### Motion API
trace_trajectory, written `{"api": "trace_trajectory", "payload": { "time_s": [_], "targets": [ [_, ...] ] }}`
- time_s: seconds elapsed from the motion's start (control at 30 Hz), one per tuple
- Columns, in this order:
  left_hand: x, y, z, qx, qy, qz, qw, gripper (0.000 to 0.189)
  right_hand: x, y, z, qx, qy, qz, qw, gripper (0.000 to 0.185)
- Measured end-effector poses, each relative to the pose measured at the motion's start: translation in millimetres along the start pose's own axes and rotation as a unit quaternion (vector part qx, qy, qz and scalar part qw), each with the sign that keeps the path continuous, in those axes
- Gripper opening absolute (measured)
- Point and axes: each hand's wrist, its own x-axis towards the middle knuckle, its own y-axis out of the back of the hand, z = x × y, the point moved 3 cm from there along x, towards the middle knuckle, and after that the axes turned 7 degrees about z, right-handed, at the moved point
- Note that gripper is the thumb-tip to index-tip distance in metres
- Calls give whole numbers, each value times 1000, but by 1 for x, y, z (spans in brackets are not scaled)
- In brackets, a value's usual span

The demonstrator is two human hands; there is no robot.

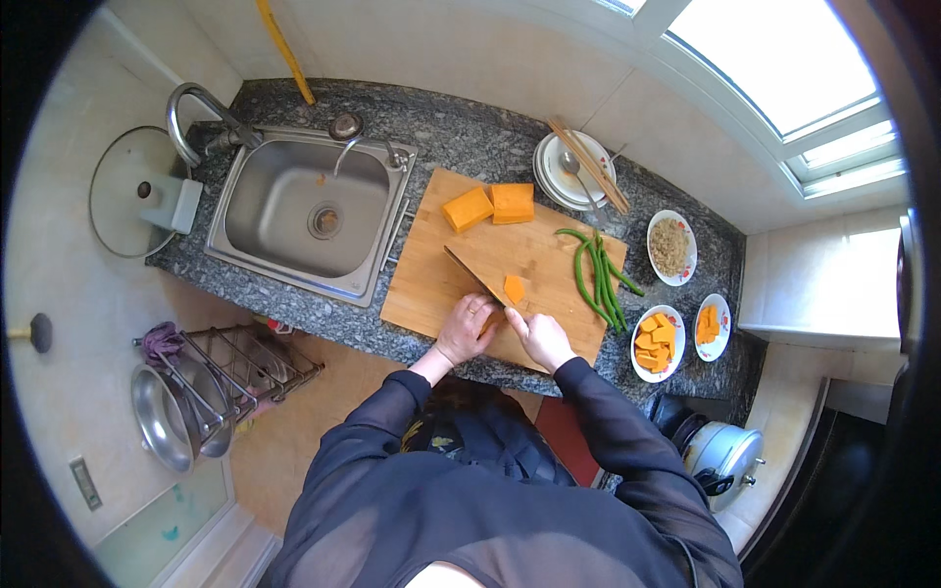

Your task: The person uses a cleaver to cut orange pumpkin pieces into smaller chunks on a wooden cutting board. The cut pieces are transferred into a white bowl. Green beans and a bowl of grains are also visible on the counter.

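My right hand (542, 339) grips the handle of a kitchen knife (472, 273), its blade seen nearly edge-on over the wooden cutting board (419, 279). Curled close beside the blade, my left hand (466, 328) holds a piece of orange squash, which its fingers mostly hide. Just right of the blade lies a flat squash slice (514, 289). Two larger blocks, the left squash block (467, 209) and the right squash block (512, 203), rest at the board's far side. Long green beans (601, 283) lie across the board's right edge.
A steel sink (309, 213) is set into the granite counter at left. Stacked plates (559, 173) with chopsticks and a spoon stand behind the board. At right are a bowl of minced food (670, 248), a large squash bowl (658, 344), a smaller squash bowl (711, 328) and a pressure cooker (724, 463).
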Motion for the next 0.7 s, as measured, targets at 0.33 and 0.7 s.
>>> {"api": "trace_trajectory", "payload": {
  "time_s": [0.33,0.7],
  "targets": [
    [-4,4,2,-19,13,14,1000,35,-52,35,-1,-5,-33,-54,998,31],
    [-7,7,3,2,17,10,1000,35,-14,4,-15,13,-1,8,1000,62]
  ]
}}
